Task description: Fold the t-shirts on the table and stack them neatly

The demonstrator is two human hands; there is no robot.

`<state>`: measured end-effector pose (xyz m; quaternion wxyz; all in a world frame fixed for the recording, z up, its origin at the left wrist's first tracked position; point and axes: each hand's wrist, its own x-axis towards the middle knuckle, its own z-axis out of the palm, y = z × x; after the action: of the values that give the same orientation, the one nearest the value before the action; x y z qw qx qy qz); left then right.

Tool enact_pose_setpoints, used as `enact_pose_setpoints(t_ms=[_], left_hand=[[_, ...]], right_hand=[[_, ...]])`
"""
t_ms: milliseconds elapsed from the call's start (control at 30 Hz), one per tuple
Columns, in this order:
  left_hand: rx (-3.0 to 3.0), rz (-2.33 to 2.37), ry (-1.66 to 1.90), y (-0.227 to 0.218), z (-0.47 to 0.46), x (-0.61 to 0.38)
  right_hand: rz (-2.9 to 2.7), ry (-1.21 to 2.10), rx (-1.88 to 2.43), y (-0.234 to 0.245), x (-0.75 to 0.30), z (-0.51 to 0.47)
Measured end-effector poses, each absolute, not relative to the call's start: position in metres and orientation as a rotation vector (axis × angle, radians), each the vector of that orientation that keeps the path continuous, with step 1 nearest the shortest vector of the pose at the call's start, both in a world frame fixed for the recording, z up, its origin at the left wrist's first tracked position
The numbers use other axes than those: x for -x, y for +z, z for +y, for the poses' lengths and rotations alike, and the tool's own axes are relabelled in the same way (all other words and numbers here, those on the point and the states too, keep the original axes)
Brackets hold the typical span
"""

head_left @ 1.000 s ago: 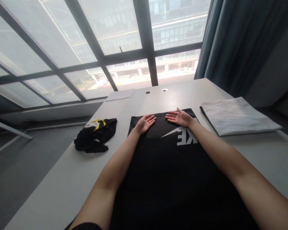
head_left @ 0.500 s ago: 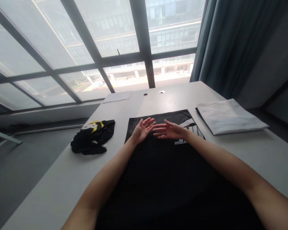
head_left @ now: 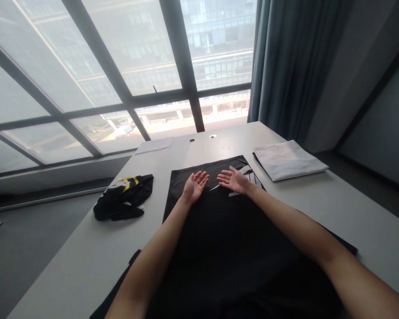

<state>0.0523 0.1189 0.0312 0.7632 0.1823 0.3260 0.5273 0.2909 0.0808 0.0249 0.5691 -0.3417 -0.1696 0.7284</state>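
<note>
A black T-shirt (head_left: pixel 219 239) with a white print lies spread flat on the grey table (head_left: pixel 339 199), running from my body toward the window. My left hand (head_left: pixel 193 186) and my right hand (head_left: pixel 234 180) hover side by side over the shirt's far part, palms turned up, fingers stretched and apart. Neither hand holds anything. The white print is partly hidden behind my right hand.
A crumpled black garment with yellow and white marks (head_left: pixel 123 201) lies at the table's left edge. A folded white cloth (head_left: pixel 287 159) sits at the right. A sheet of paper (head_left: pixel 154 144) and two cable holes (head_left: pixel 202 138) are near the window. A curtain (head_left: pixel 286 62) hangs at the right.
My hands have lifted off the shirt's far edge, come closer together, then parted a little, palms up. The view has tilted up, showing more window.
</note>
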Motion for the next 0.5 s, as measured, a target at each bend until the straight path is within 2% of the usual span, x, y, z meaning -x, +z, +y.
enact_pose_setpoints(t_ms=[67,233,500], left_hand=[[-0.378,0.736,1.14,0.025,0.108,-0.056],[-0.361,0.644,1.168,0.019,0.101,-0.041],[-0.323,0.579,1.163,0.017,0.103,-0.036]], right_hand=[[-0.323,1.722,0.813,0.023,-0.308,0.08],[-0.171,1.329,0.822,0.032,-0.349,0.097],[-0.188,1.574,0.748,0.022,-0.314,0.123]])
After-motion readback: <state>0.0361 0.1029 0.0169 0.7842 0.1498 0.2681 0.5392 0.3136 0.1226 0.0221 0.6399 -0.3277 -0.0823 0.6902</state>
